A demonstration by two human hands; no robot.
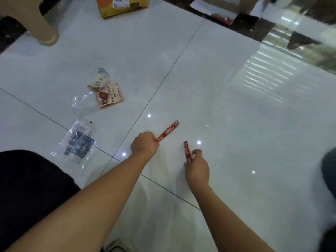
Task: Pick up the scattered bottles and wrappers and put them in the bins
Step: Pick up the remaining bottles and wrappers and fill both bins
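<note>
Floor tiles (218, 106); left hand (144, 145), right hand (197, 170), 1 pinched wrapper (167, 132) each

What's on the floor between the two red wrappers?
Only bare tile, in the head view, separates the longer red wrapper from the shorter red wrapper.

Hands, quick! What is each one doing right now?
Left hand: closed, pinching the end of the long red wrapper.
Right hand: closed, holding the shorter red wrapper.
</note>
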